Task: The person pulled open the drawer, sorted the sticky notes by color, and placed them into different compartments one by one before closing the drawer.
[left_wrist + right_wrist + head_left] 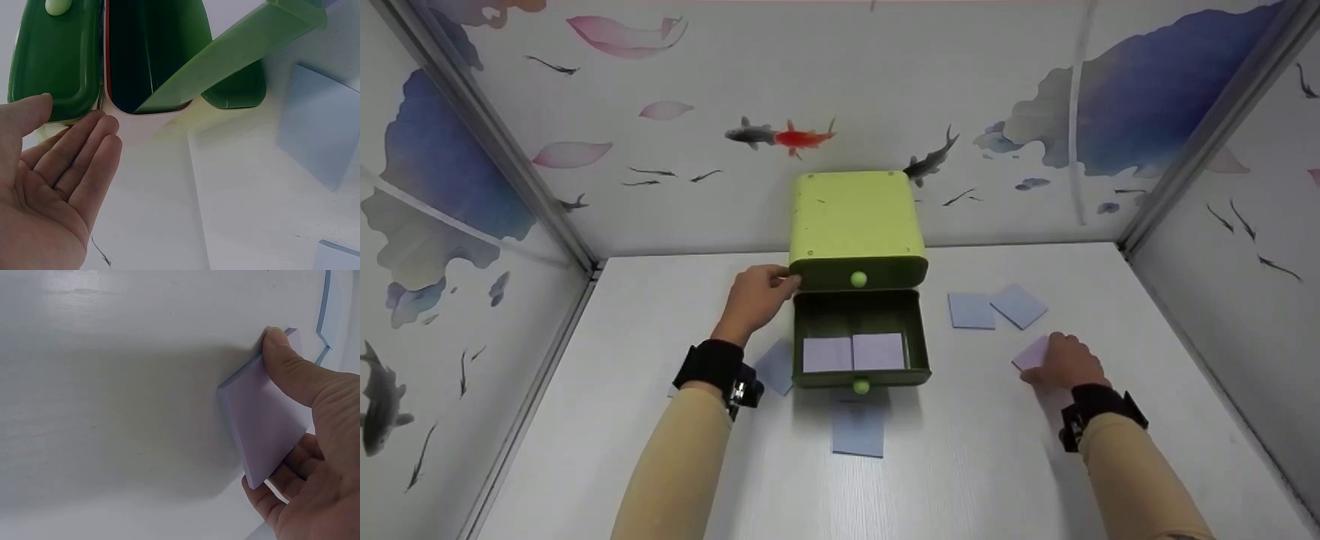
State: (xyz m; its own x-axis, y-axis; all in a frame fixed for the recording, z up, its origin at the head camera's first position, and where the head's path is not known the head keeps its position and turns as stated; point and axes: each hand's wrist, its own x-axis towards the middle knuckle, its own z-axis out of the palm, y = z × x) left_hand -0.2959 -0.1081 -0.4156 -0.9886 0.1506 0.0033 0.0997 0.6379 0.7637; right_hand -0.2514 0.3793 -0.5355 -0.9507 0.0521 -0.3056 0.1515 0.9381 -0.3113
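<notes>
A lime-green box [855, 217] with two drawers stands at the back of the white table. Its lower drawer [885, 377] is pulled out, with two pale purple note pads [853, 352] side by side inside. My left hand [757, 296] rests against the box's left front corner. In the left wrist view the left hand [56, 185] shows an open palm, its straight fingers touching the box [50, 67]. To the right, my right hand [1065, 361] pinches a pale purple pad [1031, 352] on the table. The right wrist view has the right hand [315, 439] tilting this pad [264, 422] up between thumb and fingers.
Two blue pads [971, 310] [1018, 305] lie right of the drawer. Another blue pad [859, 427] lies in front of it, and one [776, 366] to its left, also in the left wrist view [320, 129]. Painted walls enclose the table on three sides.
</notes>
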